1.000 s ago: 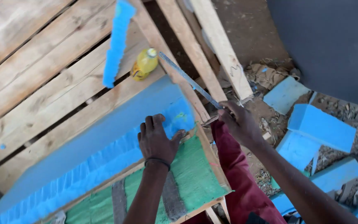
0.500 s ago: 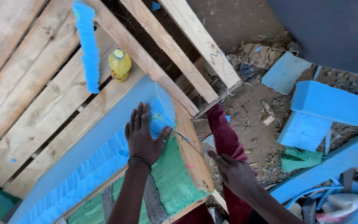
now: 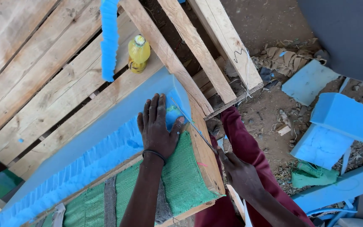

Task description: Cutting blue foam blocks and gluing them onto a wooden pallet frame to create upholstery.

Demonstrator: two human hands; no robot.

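Two hands on this one. Nearest, the right hand is closed around the handle of a thin blade, which angles up over the wooden frame's corner. Left hand lies flat, fingers spread, gripping nothing, pressing the blue foam slab along the frame's top edge above green mesh. Foam's cut edge looks ragged. Farther back, a yellow bottle stands on pallet planks.

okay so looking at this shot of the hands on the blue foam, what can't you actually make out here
Head view only:
- Right hand: palm side is turned away, so its grip on the thin blade is hidden.
- Blue foam slab: lower end cut off by the frame's left edge.
- Foam under the left hand: covered by the palm.
- Yellow bottle: label too small.
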